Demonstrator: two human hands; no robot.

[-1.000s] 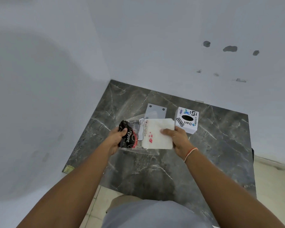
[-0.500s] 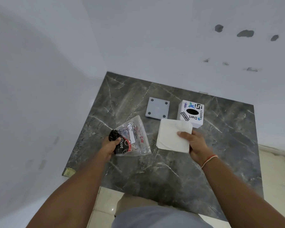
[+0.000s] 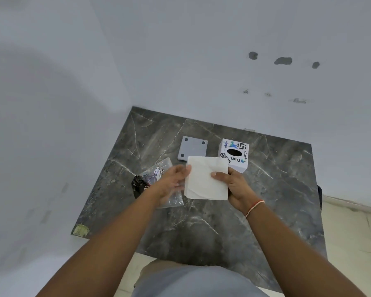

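A folded white paper napkin [image 3: 204, 179] is held above the dark marble table [image 3: 223, 221]. My right hand [image 3: 234, 187] grips its right edge, thumb on top. My left hand [image 3: 171, 183] reaches toward the napkin's left edge with fingers spread and blurred; whether it touches the paper I cannot tell. Under my left hand lies a clear plastic pouch [image 3: 156, 172] with a black packet at its left end, flat on the table.
A white cube-shaped box [image 3: 235, 155] with stickers and a dark oval hole stands behind the napkin. A grey square plate [image 3: 193, 147] with corner holes lies to its left. White walls close off the back and left. Pale floor tiles show at right.
My left hand let go of the plastic pouch, which now lies on the table, and moved right to the napkin. My right hand lifted the napkin slightly toward the middle.
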